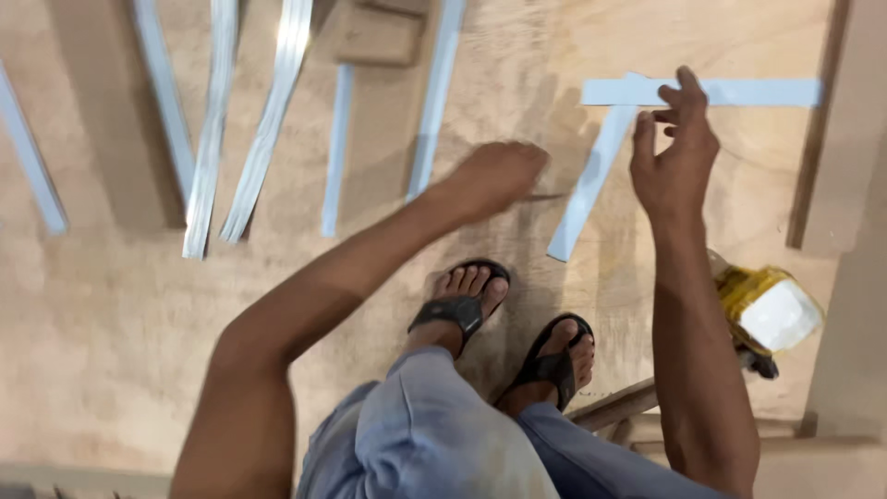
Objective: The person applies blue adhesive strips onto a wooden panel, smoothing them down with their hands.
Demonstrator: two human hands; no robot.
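Two pale strips [591, 176] lie on the plywood floor [111, 323] in a T, one crossing the far end of the other; several more strips [212, 129] lie unjoined to the left. The right hand [673, 152] hovers at the junction, fingers loosely curled, pinching nothing visible. The left hand [499, 176], blurred, appears closed, possibly on a thin tool.

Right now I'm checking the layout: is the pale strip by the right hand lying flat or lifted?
Flat. The pale strip lies along the plywood floor, its upper end meeting a crosswise strip. The right hand hovers there, fingers loosely spread.
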